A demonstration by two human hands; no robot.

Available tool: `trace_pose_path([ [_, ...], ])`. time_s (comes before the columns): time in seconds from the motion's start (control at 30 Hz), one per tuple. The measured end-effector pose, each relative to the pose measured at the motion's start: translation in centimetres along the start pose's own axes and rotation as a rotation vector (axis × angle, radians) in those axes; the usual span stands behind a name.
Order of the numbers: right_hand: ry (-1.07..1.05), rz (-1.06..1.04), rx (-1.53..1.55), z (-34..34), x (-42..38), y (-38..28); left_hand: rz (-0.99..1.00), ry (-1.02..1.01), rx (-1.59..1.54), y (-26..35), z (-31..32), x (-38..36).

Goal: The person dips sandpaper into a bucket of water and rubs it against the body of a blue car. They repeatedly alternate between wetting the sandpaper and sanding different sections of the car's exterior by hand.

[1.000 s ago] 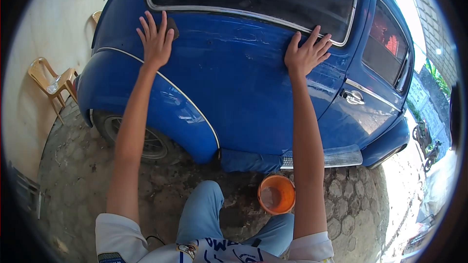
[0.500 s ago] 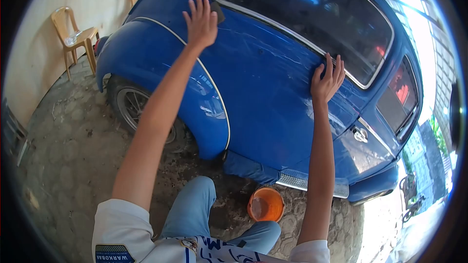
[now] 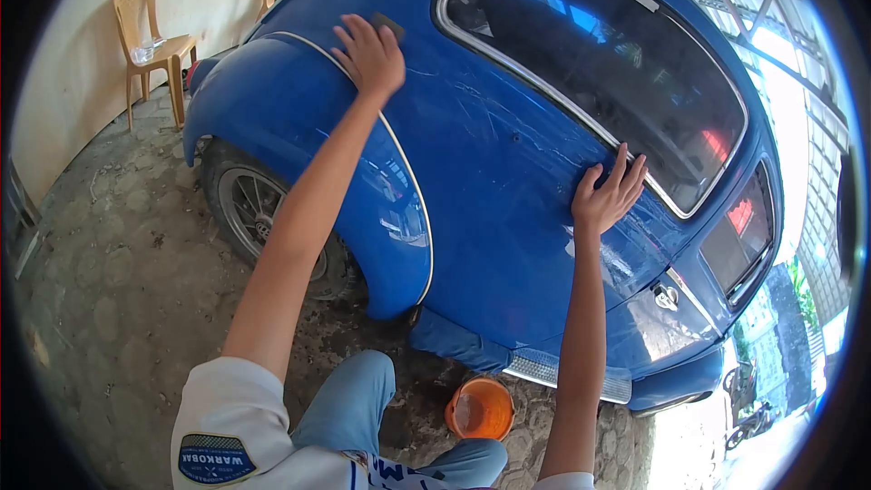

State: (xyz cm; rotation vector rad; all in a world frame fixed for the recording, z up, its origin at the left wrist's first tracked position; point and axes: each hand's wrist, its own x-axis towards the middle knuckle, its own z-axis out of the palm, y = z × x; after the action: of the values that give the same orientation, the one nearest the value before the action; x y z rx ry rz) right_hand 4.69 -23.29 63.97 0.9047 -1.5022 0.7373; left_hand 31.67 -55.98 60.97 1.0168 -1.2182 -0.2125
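Note:
My left hand (image 3: 372,62) presses a dark flat pad (image 3: 388,27), perhaps a sanding pad, against the blue car body (image 3: 472,218), just above the rear fender (image 3: 263,82). Only the pad's edge shows past my fingers; the rest is hidden. My right hand (image 3: 606,195) lies on the panel with its fingers spread, holding nothing, fingertips at the chrome trim below the side window (image 3: 617,73). Wet-looking streaks and scratches mark the paint between my hands.
An orange bucket (image 3: 481,408) with liquid stands on the paved ground by my knees, below the running board (image 3: 567,376). The rear wheel (image 3: 249,204) is at left. A tan plastic chair (image 3: 154,50) stands by the wall, with another behind it.
My left hand has slid with the pad slightly down the panel towards the fender seam. My right hand stays by the window trim. The camera view has shifted a little.

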Motion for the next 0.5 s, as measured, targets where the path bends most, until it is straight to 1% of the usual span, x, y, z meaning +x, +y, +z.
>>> trace_pose_path([
  [0.07,0.005,-0.001,0.001,0.0,0.1,0.0,0.281,-0.129,0.098,2.9,-1.4,-6.2],
  [0.1,-0.001,-0.008,0.008,-0.1,0.0,0.0,0.43,-0.189,0.062,3.6,-2.0,-9.3],
  [0.13,-0.003,-0.01,0.004,-0.1,-0.3,0.1,0.577,-0.247,0.026,3.9,-2.3,-10.9],
  [0.17,0.001,-0.023,0.011,0.0,-0.4,0.3,0.659,-0.302,0.047,3.6,-2.5,-10.2],
  [0.23,0.006,-0.047,0.011,0.2,0.0,0.5,0.576,-0.281,0.274,5.1,-3.6,-4.0],
  [0.3,-0.004,-0.024,0.005,-0.1,-0.1,0.1,0.322,0.013,-0.008,1.7,0.9,3.7],
  [0.37,-0.009,-0.026,-0.006,-0.1,0.1,0.2,0.186,0.071,-0.058,-0.2,2.2,7.3],
  [0.4,-0.007,-0.013,-0.007,0.0,0.0,0.1,0.191,0.069,-0.054,0.5,1.9,6.4],
  [0.47,-0.005,-0.006,0.006,0.0,0.0,0.0,0.343,-0.031,0.02,3.5,0.1,1.0],
  [0.5,-0.004,-0.003,0.012,0.0,-0.1,0.1,0.484,-0.126,0.091,5.1,-1.3,-3.4],
])
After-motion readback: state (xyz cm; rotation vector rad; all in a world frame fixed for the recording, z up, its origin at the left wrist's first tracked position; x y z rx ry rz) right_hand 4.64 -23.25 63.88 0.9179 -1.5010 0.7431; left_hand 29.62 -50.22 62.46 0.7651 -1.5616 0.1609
